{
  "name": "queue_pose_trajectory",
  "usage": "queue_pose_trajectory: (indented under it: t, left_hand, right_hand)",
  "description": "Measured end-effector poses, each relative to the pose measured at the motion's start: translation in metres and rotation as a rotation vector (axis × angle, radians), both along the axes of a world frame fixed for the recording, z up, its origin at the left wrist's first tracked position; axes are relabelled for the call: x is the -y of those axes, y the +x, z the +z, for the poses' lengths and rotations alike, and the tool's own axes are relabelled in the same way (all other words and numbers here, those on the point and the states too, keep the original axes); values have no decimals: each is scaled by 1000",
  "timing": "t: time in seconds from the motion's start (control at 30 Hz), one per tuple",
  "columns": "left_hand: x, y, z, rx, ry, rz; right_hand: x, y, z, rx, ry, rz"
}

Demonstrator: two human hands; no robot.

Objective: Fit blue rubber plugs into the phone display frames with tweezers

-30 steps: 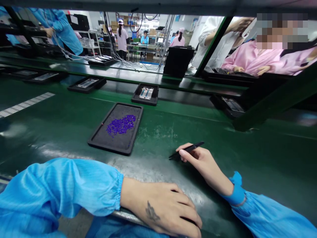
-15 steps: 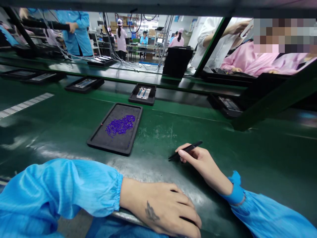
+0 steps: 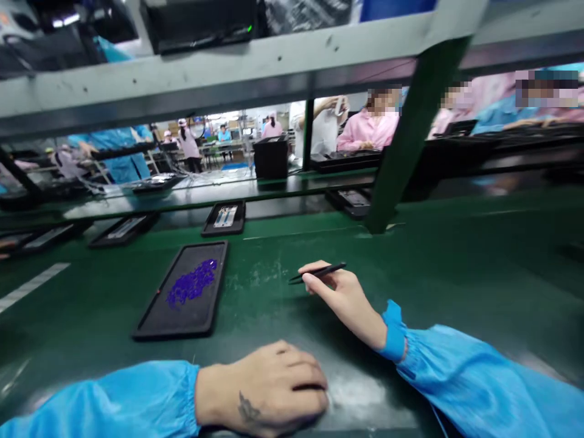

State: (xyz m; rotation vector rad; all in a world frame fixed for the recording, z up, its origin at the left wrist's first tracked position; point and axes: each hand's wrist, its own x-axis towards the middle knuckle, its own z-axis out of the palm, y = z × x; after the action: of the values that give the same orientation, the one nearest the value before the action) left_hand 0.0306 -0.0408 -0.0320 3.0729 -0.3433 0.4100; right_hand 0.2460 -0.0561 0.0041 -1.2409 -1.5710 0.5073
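Note:
My right hand (image 3: 343,298) rests on the green bench and pinches black tweezers (image 3: 318,273), tips pointing left. My left hand (image 3: 269,388) lies at the near edge of the bench with its fingers curled under; nothing shows in it. Left of the tweezers sits a flat black tray (image 3: 150,322) with a heap of small purple parts (image 3: 191,282). Both arms wear blue sleeves.
Behind the tray, black carriers (image 3: 224,218) with phone frames lie on a conveyor lane, with more (image 3: 123,227) to the left. A green post (image 3: 401,134) rises at the right under a grey shelf beam. People in pink and blue work beyond.
The view has swung up and to the right, so the shelf beam overhead now shows. Both hands keep their places on the bench; the tweezers stay pinched.

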Motion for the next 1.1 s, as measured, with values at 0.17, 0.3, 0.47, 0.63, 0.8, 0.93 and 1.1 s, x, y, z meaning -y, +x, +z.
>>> queue_pose_trajectory:
  t: [0.17, 0.3, 0.47, 0.63, 0.8, 0.93, 1.1]
  left_hand:
    - [-62, 36, 3, -113, 290, 327]
    - [-133, 118, 27, -96, 331, 422]
    - [-192, 245, 40, -1, 248, 539]
    - [-208, 332, 25, 84, 112, 628]
    - [-219, 346, 18, 72, 51, 686]
    - [-236, 305, 26, 23, 62, 693]
    - [-245, 220, 49, -26, 87, 710]
  right_hand:
    - [37, 9, 5, 108, 250, 41]
    - [57, 2, -8, 549, 521, 181]
    - [65, -10, -24, 882, 689, 299]
    - [67, -9, -34, 768, 570, 323]
    - [64, -7, -33, 706, 562, 312]
    - [61, -9, -26, 785, 641, 263]
    - [56, -5, -15, 734, 629, 298]
